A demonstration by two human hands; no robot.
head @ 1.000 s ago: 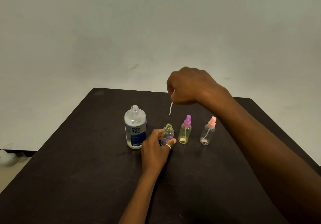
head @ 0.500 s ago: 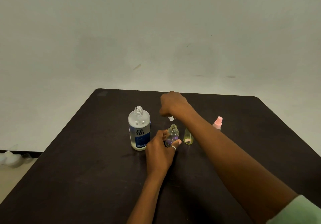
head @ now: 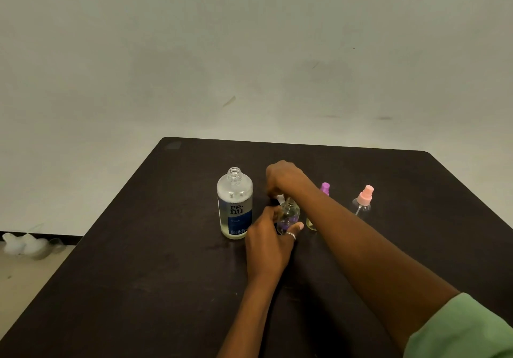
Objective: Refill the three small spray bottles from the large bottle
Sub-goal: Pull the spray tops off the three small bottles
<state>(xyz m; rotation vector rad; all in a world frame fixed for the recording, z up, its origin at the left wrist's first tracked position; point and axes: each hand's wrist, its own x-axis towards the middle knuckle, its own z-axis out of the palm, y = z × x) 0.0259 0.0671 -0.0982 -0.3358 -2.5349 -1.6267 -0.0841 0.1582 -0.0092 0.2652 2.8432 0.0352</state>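
The large clear bottle with a blue label stands uncapped on the dark table. Right of it, my left hand grips a small clear spray bottle that has no top on. My right hand is just behind that bottle, fingers closed on its white spray top, of which only a sliver shows. A yellowish small bottle with a purple top is mostly hidden behind my right forearm. Further right stands a small clear bottle with a pink top.
A pale wall rises behind the table. White lumpy objects lie on the floor at the far left.
My right hand has come down from above the bottles to table height behind the open small bottle, carrying the spray top with its tube. My left hand has kept its hold.
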